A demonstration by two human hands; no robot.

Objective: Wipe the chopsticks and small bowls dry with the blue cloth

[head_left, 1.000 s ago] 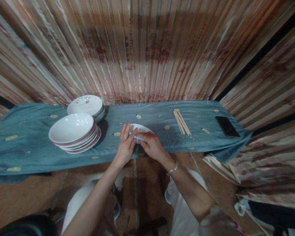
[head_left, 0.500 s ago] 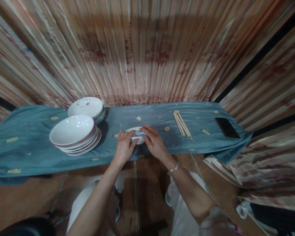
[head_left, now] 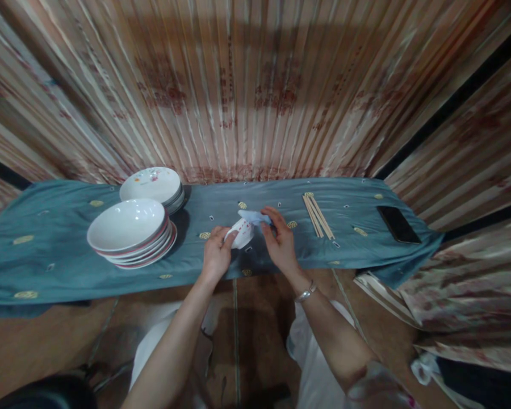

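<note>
Holding small white bowl (head_left: 242, 235) with left hand (head_left: 216, 253), over the near middle of the blue-green patterned desk (head_left: 208, 199), between stacked dishware to the left and chopsticks to the right. Left fingers: grasping bowl at its left side. Right hand (head_left: 281, 238): fingers pinching a light-blue cloth (head_left: 255, 217), with its free end at the far edge of the bowl, apparently touching.

Progress, by judgement: mid-wipe on a single bowl. Already in hand and tilted, with cloth at the edge; not yet set down. Left to do, presumably: finish wiping, then put down upright. Unable to tell how much surface is already wiped, or whether anything in the stacks counts as done.

Appearance of bowl: white, apparently glazed, tipped well off level, with small red marks in a row across the visible face. Too small to read as pattern or lettering. Unable to tell if resting on the cover or lifted just above.

Also noted: front stack of white bowls (head_left: 128, 226) with red bands; behind it, stack of floral dishes (head_left: 150, 183); wooden chopsticks (head_left: 322, 216), lying loosely side by side; black phone (head_left: 398, 224) near the right end.
</note>
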